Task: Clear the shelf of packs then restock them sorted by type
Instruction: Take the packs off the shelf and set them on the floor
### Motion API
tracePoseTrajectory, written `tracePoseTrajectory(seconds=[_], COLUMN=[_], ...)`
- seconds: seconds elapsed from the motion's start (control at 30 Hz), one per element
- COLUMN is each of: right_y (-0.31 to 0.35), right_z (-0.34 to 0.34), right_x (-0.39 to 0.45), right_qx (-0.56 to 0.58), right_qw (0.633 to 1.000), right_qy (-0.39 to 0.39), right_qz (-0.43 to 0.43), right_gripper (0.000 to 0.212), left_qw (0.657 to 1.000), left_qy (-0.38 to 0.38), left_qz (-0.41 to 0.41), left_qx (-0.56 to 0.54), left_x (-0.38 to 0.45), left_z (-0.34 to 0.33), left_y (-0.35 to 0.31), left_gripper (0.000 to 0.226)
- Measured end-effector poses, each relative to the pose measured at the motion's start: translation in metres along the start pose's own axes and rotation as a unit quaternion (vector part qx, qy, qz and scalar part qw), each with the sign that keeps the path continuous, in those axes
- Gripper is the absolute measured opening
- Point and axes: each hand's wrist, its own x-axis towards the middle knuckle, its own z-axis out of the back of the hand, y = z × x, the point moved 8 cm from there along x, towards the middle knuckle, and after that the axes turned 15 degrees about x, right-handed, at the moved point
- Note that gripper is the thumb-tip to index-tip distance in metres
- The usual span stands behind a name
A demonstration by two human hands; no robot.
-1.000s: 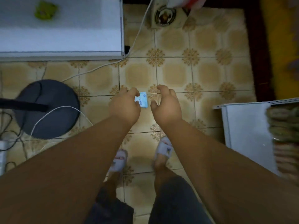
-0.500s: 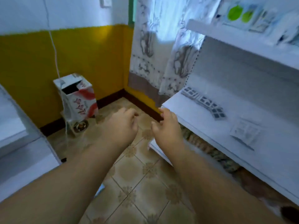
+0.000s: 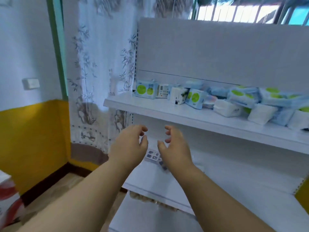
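A white shelf unit fills the right side; its upper shelf (image 3: 150, 108) carries several packs. A blue pack with green circles (image 3: 146, 89) stands at the left end, then a small white pack (image 3: 163, 91), another green-circle pack (image 3: 194, 97) and a heap of white and blue packs (image 3: 260, 106) toward the right. My left hand (image 3: 127, 146) and my right hand (image 3: 175, 144) hover side by side in front of the lower shelf (image 3: 234, 171), below the upper shelf's edge. Both hold nothing, fingers loosely curled. Between them a blister strip (image 3: 153, 155) lies on the lower shelf.
A patterned white curtain (image 3: 98, 81) hangs left of the shelf unit, beside a yellow and white wall (image 3: 33, 134) with a wall switch (image 3: 31, 83). Tiled floor (image 3: 55, 191) shows at lower left with a red and white box (image 3: 8, 195) at the edge. A barred window (image 3: 247, 12) is above.
A second ago my left hand held a small blue pack over the floor; both hands now hold nothing. My view swung up from the floor to the shelf with packs.
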Motion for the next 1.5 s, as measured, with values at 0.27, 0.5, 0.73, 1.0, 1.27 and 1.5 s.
tracePoseTrajectory(seconds=[0.27, 0.5, 0.73, 1.0, 1.27, 1.5], right_y=[0.027, 0.026, -0.011, -0.046, -0.024, -0.030], right_z=[-0.012, -0.040, -0.077, -0.109, -0.117, -0.161], right_x=[0.103, 0.194, 0.297, 0.354, 0.397, 0.413], right_qx=[-0.001, -0.044, -0.047, 0.123, 0.050, -0.230], right_qw=[0.996, 0.995, 0.997, 0.982, 0.996, 0.968], right_qy=[-0.087, -0.093, -0.028, -0.019, -0.036, 0.097], right_qz=[0.035, 0.009, -0.056, -0.141, -0.066, -0.035], right_gripper=[0.046, 0.046, 0.050, 0.029, 0.030, 0.039], left_qw=[0.997, 0.996, 0.993, 0.954, 0.918, 0.901], left_qy=[-0.022, 0.011, 0.094, 0.136, -0.005, -0.066], left_qz=[-0.067, -0.087, 0.058, 0.196, 0.235, 0.298], left_qx=[-0.024, -0.030, -0.029, -0.182, -0.319, -0.308], left_x=[0.115, 0.209, 0.311, 0.350, 0.370, 0.371], left_z=[-0.004, -0.040, -0.101, -0.138, -0.103, -0.114], left_y=[0.018, 0.042, 0.085, 0.108, 0.150, 0.171], left_gripper=[0.023, 0.023, 0.050, 0.045, 0.040, 0.041])
